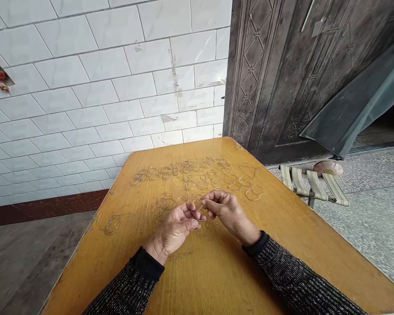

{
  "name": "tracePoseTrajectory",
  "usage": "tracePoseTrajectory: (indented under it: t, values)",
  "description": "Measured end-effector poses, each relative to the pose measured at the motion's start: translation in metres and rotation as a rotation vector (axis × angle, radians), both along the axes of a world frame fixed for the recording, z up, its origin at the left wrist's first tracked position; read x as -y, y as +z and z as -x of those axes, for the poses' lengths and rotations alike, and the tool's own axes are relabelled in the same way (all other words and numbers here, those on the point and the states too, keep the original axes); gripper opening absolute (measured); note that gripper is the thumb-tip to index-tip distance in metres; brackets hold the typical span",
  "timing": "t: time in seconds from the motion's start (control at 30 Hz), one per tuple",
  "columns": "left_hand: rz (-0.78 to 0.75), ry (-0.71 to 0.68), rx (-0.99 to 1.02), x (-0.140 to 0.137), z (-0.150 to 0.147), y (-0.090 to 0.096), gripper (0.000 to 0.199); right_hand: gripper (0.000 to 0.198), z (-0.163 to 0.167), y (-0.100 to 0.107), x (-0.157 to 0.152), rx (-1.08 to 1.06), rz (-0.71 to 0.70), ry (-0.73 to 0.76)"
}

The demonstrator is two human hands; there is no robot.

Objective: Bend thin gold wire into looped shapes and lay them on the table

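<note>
Over the middle of the table, my left hand (175,227) is turned partly palm up, its fingers curled round a thin wire (199,219) bent in a curve. Close beside it, my right hand (226,212) pinches with thumb and forefinger at the same wire, as far as its thinness lets me see. Just beyond the left hand lie several wire loops (164,202), partly hidden by the fingers. Farther back, rows of bent wire rings (174,169) lie flat, many in joined pairs. One heart-like wire shape (255,193) rests to the right.
A loose tangle of wire (112,224) lies near the left edge of the yellow wooden table (197,280). Behind stand a white tiled wall (108,92) and a dark carved door (269,78). A striped folding stool (311,183) is on the floor at right.
</note>
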State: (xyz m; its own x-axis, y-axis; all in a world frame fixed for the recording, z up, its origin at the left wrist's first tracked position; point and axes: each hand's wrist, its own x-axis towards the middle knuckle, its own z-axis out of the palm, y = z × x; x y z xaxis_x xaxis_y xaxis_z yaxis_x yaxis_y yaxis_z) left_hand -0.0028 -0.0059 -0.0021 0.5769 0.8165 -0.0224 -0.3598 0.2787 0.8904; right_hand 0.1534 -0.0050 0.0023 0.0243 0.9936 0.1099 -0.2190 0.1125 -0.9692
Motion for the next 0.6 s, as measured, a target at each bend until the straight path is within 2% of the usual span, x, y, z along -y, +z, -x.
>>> tracePoseTrajectory:
  t: [0.6]
  values:
    - [-0.010,0.082,-0.103,0.0028,-0.0029,0.0064,0.034,0.022,0.0007,0.0045,0.0019,-0.028,0.030,0.003]
